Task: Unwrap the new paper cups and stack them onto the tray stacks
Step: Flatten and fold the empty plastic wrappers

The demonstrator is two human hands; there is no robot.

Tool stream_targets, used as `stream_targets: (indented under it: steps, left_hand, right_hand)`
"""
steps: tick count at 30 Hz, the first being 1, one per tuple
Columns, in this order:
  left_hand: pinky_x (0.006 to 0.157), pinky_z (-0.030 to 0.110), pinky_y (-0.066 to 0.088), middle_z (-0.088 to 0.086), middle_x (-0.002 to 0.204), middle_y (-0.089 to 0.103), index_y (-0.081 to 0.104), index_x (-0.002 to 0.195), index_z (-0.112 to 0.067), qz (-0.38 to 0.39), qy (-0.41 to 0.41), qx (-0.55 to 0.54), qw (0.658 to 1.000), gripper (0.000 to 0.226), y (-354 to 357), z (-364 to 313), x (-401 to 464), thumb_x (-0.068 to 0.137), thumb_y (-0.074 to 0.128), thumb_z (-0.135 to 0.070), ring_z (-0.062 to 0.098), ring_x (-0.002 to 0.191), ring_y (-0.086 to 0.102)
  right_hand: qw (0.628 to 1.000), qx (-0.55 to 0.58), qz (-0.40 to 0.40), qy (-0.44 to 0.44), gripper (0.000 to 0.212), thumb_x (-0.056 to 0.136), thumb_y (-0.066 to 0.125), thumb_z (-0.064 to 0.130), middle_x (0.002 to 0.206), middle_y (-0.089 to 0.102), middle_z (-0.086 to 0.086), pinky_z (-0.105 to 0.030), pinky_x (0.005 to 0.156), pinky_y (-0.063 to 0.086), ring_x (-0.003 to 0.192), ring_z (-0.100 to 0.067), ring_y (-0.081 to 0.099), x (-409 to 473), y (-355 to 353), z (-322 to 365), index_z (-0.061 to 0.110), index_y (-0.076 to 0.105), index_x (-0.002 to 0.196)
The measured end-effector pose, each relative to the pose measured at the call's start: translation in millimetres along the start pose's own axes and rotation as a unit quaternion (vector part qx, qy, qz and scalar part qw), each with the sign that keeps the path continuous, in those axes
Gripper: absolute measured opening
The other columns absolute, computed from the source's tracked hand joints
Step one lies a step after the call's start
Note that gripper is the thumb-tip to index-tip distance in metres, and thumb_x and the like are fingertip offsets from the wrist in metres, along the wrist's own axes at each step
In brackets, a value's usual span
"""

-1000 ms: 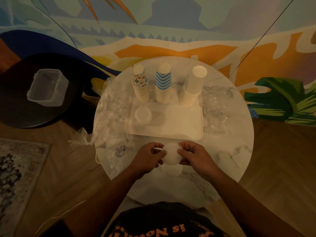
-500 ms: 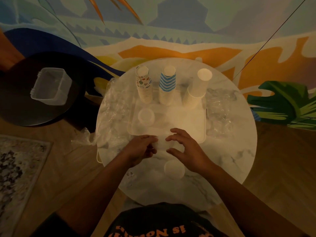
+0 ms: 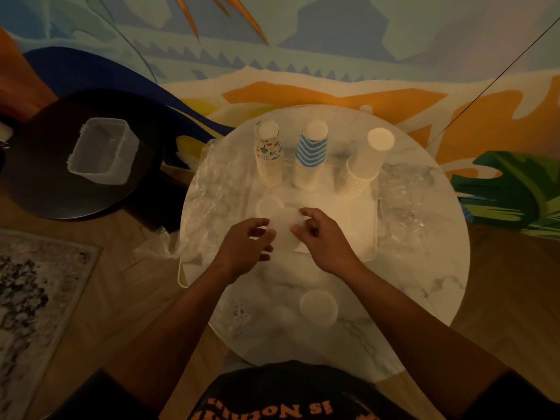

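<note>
Head view | white cups (image 3: 283,234) between left hand (image 3: 247,248) | right hand (image 3: 322,241)

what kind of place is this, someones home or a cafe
Probably a cafe or lounge corner, though a decorated home is possible: a colourful tropical mural, a small round marble table, and tall paper cup stacks on a tray.
</note>
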State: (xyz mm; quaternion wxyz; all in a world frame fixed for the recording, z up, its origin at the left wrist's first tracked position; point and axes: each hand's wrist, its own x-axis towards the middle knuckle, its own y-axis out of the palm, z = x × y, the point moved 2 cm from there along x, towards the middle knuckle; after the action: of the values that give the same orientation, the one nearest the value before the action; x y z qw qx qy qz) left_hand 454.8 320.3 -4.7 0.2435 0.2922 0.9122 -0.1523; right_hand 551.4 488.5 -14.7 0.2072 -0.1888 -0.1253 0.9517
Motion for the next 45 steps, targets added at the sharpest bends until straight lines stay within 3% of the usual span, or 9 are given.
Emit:
stream_targets:
  steps: [4,11,15,18,22,26,29,34,45]
  left_hand:
    - [0.064,0.034,0.063,0.006,0.095,0.072,0.066,0.125,-0.011,-0.048,0.029,0.033,0.998,0.029,-5,2,16,0.097,0.067,-0.019,0.021,0.075,0.074]
    - [0.058,0.030,0.062,0.002,0.089,0.071,0.064,0.123,-0.009,-0.110,0.047,0.059,0.991,0.030,-9,3,47,0.098,0.067,-0.026,0.015,0.065,0.073]
    - [0.056,0.026,0.060,-0.001,0.084,0.071,0.066,0.112,-0.012,-0.127,0.034,0.052,0.990,0.022,-12,4,63,0.096,0.069,-0.026,0.016,0.066,0.073]
    - [0.054,0.023,0.059,-0.001,0.082,0.072,0.065,0.106,-0.017,-0.131,0.028,0.050,0.990,0.015,-12,3,73,0.095,0.070,-0.027,0.014,0.064,0.073]
    - [0.061,0.030,0.063,0.003,0.085,0.074,0.068,0.108,-0.012,-0.131,0.009,0.042,0.990,0.021,-14,7,84,0.094,0.072,-0.027,0.018,0.066,0.074]
    - [0.064,0.033,0.064,0.002,0.083,0.073,0.070,0.115,-0.007,-0.148,-0.001,0.057,0.987,0.028,-15,13,92,0.094,0.073,-0.026,0.018,0.065,0.074]
    - [0.069,0.037,0.064,-0.001,0.080,0.071,0.070,0.116,-0.009,-0.156,0.000,0.077,0.985,0.026,-14,13,95,0.094,0.072,-0.023,0.019,0.066,0.074]
    - [0.067,0.036,0.064,-0.002,0.077,0.070,0.072,0.111,-0.010,-0.165,0.000,0.098,0.981,0.018,-14,13,101,0.094,0.071,-0.017,0.017,0.062,0.071]
    - [0.071,0.043,0.063,0.000,0.087,0.073,0.075,0.108,-0.010,-0.188,0.031,0.101,0.977,0.015,-20,13,98,0.094,0.070,-0.014,0.020,0.069,0.071]
  right_hand:
    - [1.000,0.013,-0.010,0.025,0.032,0.093,0.072,0.031,0.081,0.069,0.001,-0.015,0.069,0.048,0.071,-0.007,0.065,21,11,0,0.025,0.059,0.121]
    - [0.998,0.012,-0.037,0.053,0.034,0.093,0.071,0.034,0.094,0.073,-0.002,-0.037,0.073,0.061,0.066,-0.015,0.073,58,25,-2,0.014,0.066,0.120]
    - [0.997,-0.013,-0.049,0.064,0.036,0.093,0.072,0.035,0.090,0.074,0.001,-0.031,0.070,0.059,0.066,-0.011,0.071,75,28,-3,0.012,0.070,0.121]
    - [0.996,-0.026,-0.052,0.062,0.035,0.093,0.071,0.034,0.089,0.074,0.001,-0.035,0.076,0.059,0.069,-0.011,0.072,85,30,-6,0.013,0.071,0.120]
    - [0.996,-0.028,-0.045,0.071,0.032,0.093,0.071,0.032,0.088,0.074,0.004,-0.039,0.078,0.061,0.070,-0.013,0.073,93,32,-11,0.014,0.072,0.120]
    - [0.993,-0.059,-0.044,0.086,0.037,0.091,0.073,0.036,0.090,0.075,0.001,-0.031,0.082,0.058,0.076,-0.012,0.072,100,37,-16,0.015,0.073,0.121]
    - [0.990,-0.083,-0.056,0.096,0.035,0.088,0.075,0.038,0.094,0.074,-0.001,-0.034,0.086,0.057,0.084,-0.016,0.071,103,41,-19,0.016,0.072,0.116]
    - [0.989,-0.093,-0.059,0.096,0.027,0.088,0.076,0.034,0.093,0.072,-0.002,-0.041,0.085,0.058,0.082,-0.020,0.071,106,47,-21,0.017,0.069,0.108]
    - [0.994,-0.036,-0.071,0.080,0.015,0.091,0.074,0.023,0.080,0.074,0.002,-0.028,0.070,0.058,0.060,-0.011,0.070,104,40,-13,0.013,0.076,0.103]
